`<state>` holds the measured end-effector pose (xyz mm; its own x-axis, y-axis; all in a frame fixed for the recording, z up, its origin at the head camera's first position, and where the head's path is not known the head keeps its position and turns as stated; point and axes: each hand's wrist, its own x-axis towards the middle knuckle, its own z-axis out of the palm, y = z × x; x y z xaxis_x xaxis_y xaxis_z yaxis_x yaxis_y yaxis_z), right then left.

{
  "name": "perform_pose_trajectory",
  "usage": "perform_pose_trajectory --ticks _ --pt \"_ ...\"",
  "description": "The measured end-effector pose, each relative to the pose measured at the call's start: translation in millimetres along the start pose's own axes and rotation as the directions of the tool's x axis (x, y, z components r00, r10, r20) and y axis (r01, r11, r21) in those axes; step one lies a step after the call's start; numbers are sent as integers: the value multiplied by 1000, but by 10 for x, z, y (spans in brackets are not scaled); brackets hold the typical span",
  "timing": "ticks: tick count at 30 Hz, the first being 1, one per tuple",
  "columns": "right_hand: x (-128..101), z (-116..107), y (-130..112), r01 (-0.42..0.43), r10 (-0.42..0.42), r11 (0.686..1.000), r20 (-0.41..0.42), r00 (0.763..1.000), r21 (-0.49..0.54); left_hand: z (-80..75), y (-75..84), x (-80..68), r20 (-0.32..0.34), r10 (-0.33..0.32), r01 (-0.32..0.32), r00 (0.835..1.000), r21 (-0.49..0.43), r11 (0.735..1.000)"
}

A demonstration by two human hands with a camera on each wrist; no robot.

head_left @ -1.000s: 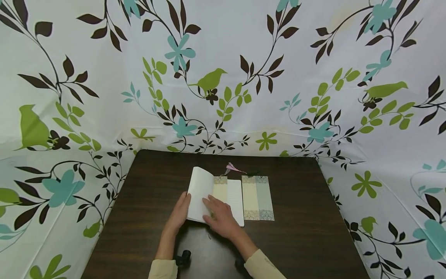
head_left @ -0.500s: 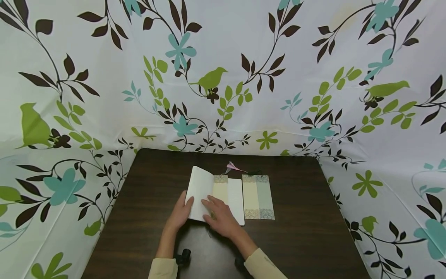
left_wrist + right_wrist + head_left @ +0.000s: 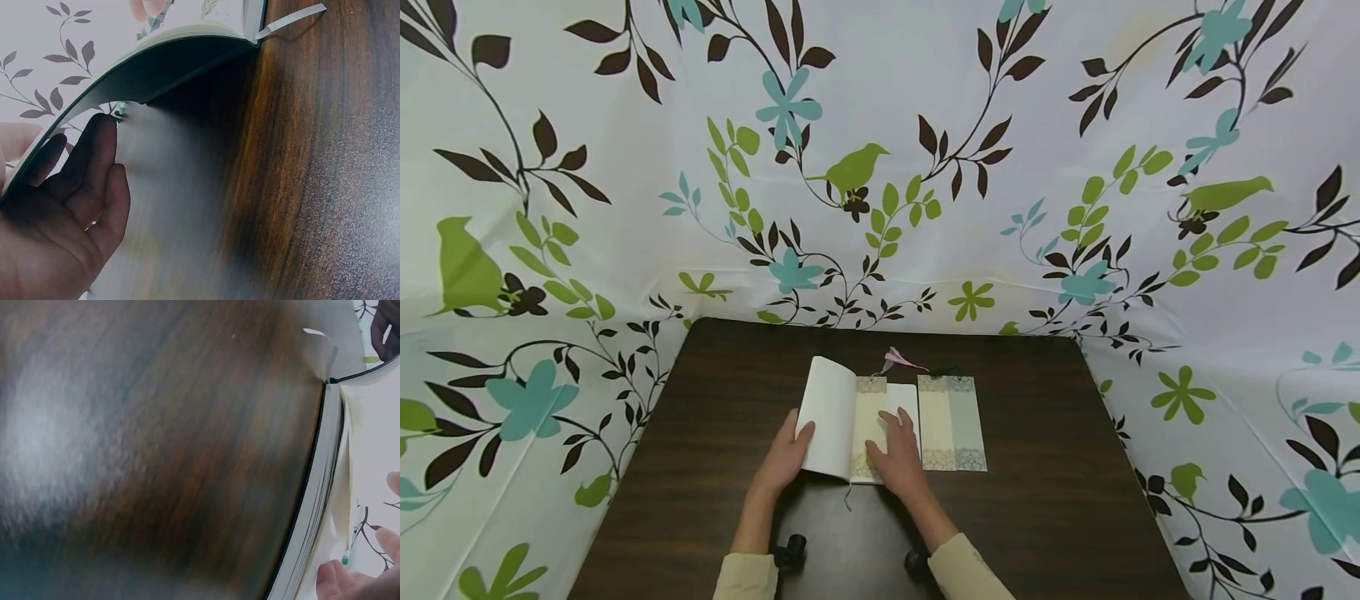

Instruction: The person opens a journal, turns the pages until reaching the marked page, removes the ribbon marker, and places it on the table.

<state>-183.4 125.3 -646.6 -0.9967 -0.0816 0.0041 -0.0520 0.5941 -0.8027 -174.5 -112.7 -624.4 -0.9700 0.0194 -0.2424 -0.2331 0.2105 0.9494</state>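
Observation:
An open notebook (image 3: pixel 827 417) lies on the dark wood table, its left side lifted at a slant. My left hand (image 3: pixel 784 457) grips that raised side, thumb over the page edge; in the left wrist view its fingers (image 3: pixel 100 156) are beneath the dark cover (image 3: pixel 169 65). Along the notebook's gutter lies a cream bookmark (image 3: pixel 869 408) with a patterned lower end and a pink tassel (image 3: pixel 898 359) beyond the top. My right hand (image 3: pixel 901 458) rests on the right page with fingers spread, the thumb at the bookmark's edge. A ribbon (image 3: pixel 294 22) trails from the notebook's bottom.
Right of the notebook, a cream bookmark (image 3: pixel 936 417) and a pale blue-green bookmark (image 3: pixel 965 417) lie side by side, a dark tassel at their top. The table (image 3: pixel 1060 467) meets a leaf-and-bird patterned cloth (image 3: pixel 925 67) behind.
My right hand has moved right, from the left page to the right page, uncovering the bookmark's lower part and the ribbon. My left hand keeps its grip on the raised side.

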Motion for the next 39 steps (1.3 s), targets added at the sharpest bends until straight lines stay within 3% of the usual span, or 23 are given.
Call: perform_pose_trajectory --ticks 6,11,14,28,39 --pt "45 4 -1 -106 100 980 45 994 171 -9 -7 11 3 11 -11 1000 -3 1000" --pt "118 -30 28 -223 212 909 70 975 351 2 -4 10 -4 4 -4 1000 -12 1000" --pt "153 -55 51 -257 251 879 68 966 401 4 -9 7 -8 5 -5 1000 -3 1000" --pt "162 -153 125 -214 229 890 10 973 402 -5 -13 -29 -10 12 -12 1000 -18 1000" --pt "332 -739 293 -206 286 888 -142 948 412 -25 -7 -22 -11 -10 10 1000 4 1000"
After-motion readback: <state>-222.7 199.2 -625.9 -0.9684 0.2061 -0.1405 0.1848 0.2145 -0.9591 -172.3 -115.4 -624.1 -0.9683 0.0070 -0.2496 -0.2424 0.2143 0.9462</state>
